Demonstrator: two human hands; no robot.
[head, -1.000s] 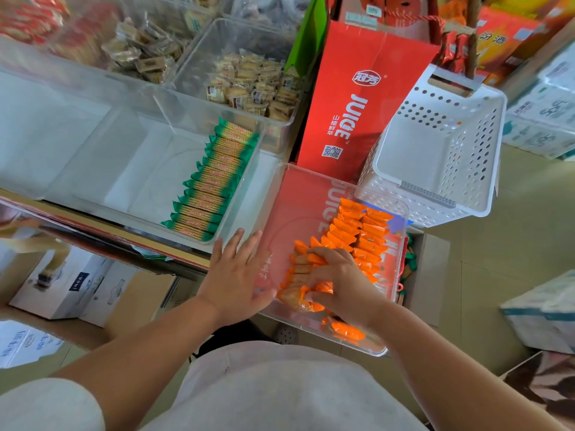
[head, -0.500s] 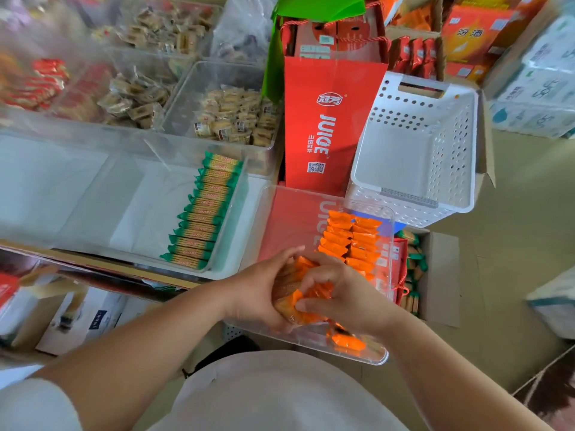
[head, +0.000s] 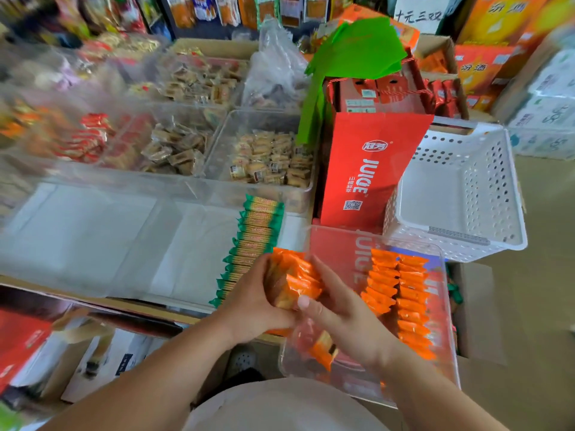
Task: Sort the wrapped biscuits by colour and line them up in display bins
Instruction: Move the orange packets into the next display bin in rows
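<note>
A bundle of orange-wrapped biscuits is gripped between the left hand and right hand at centre frame, over the left edge of a clear bin. Two neat rows of orange packets line that bin's right side. Left of it, green-wrapped biscuits form one row along the right wall of a wider clear bin.

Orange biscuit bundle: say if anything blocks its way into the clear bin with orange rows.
Nothing visible: left hand and right hand hold the bundle at the open-topped bin's left rim.
</note>
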